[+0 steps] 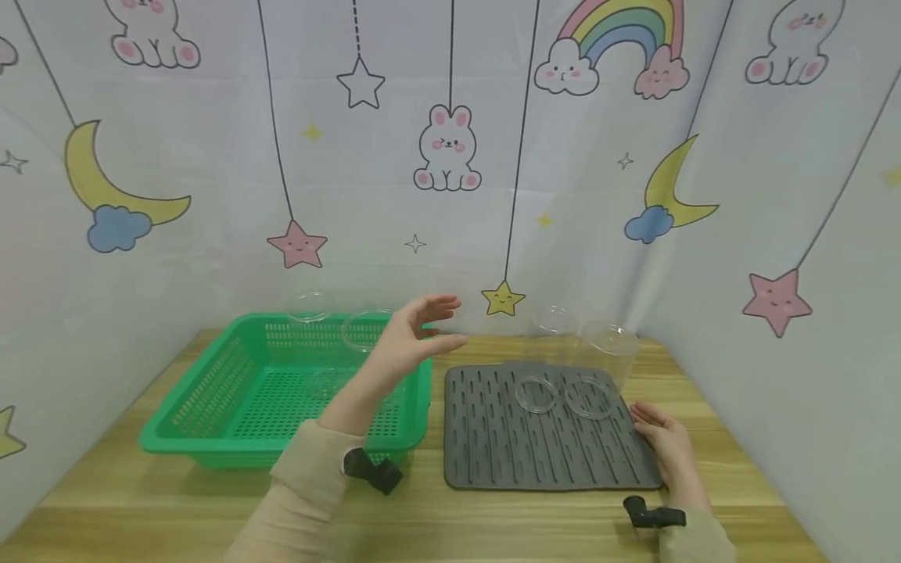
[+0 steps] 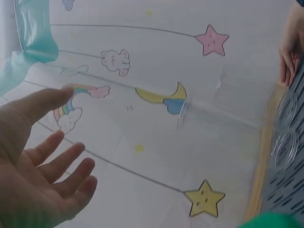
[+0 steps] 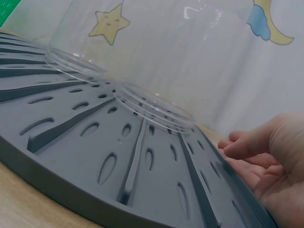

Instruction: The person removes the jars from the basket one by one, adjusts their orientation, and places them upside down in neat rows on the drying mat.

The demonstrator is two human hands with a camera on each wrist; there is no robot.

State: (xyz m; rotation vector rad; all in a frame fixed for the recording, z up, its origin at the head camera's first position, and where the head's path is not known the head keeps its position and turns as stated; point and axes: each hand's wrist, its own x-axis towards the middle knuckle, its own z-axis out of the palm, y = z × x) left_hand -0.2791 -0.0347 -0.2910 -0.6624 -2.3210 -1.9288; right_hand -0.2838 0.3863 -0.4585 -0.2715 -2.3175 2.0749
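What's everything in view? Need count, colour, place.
table: 1, wood-toned, along the bottom of the head view
backdrop: 1, white with printed moons, stars and rabbits, behind the table
basket: 1, green, left part of the table
mat: 1, dark grey, right of the basket
front-right cups: 2, clear, standing on the mat
other cups: 2 by visible rims, clear, in the basket
teal sheet: 1, teal, upper left of the left wrist view; identity unclear
wrist mounts: 2, black, one per wrist
sleeves: 2, beige, on the forearms
left hand: 1, bare, raised between basket and mat, holding nothing
right hand: 1, bare, at the mat's right edge
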